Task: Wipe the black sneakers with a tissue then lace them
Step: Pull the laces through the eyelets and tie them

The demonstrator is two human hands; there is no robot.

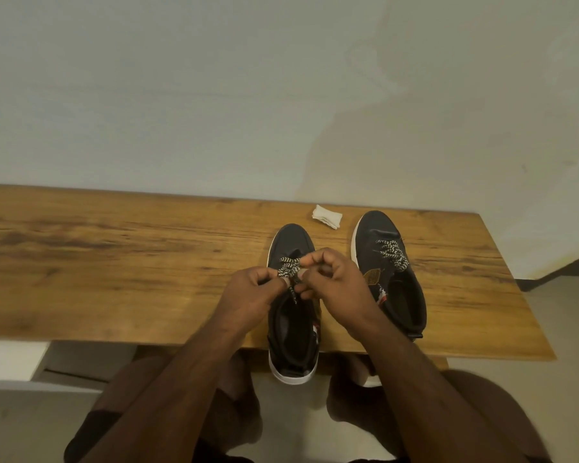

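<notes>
Two black sneakers with white soles stand on the wooden bench, toes pointing away from me. The left sneaker overhangs the bench's near edge with its heel. My left hand and my right hand meet above its tongue, each pinching the black-and-white lace. The right sneaker stands beside it with its own patterned lace threaded and tied. A folded white tissue lies on the bench beyond the two toes.
The wooden bench runs along a pale wall, with bare wood stretching left of the shoes. Its right end stops close to the right sneaker. My knees sit under the near edge above a light floor.
</notes>
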